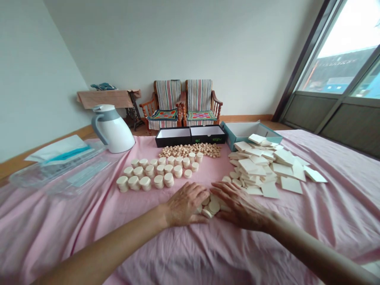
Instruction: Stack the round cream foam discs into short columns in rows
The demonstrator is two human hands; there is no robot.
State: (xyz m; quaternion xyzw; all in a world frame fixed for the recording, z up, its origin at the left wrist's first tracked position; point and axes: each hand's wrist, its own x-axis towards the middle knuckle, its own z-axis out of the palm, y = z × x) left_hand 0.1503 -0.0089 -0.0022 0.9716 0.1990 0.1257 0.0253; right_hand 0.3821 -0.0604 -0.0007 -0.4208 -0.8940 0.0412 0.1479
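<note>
Cream round discs (214,206) lie at lower centre between left hand (186,204) and right hand (240,206), both loosely spread around them; a leftward nudge could topple the disc stacks (169,180)

- The window (347,33) at two o'clock glares white.
- Soft shadow dims the cloth (192,257) at six o'clock.
- Wide-angle distortion stretches the outer edges.

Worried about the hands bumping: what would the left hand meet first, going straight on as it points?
The left hand would likely meet the loose discs first, then the right hand, though depth is unclear.
</note>
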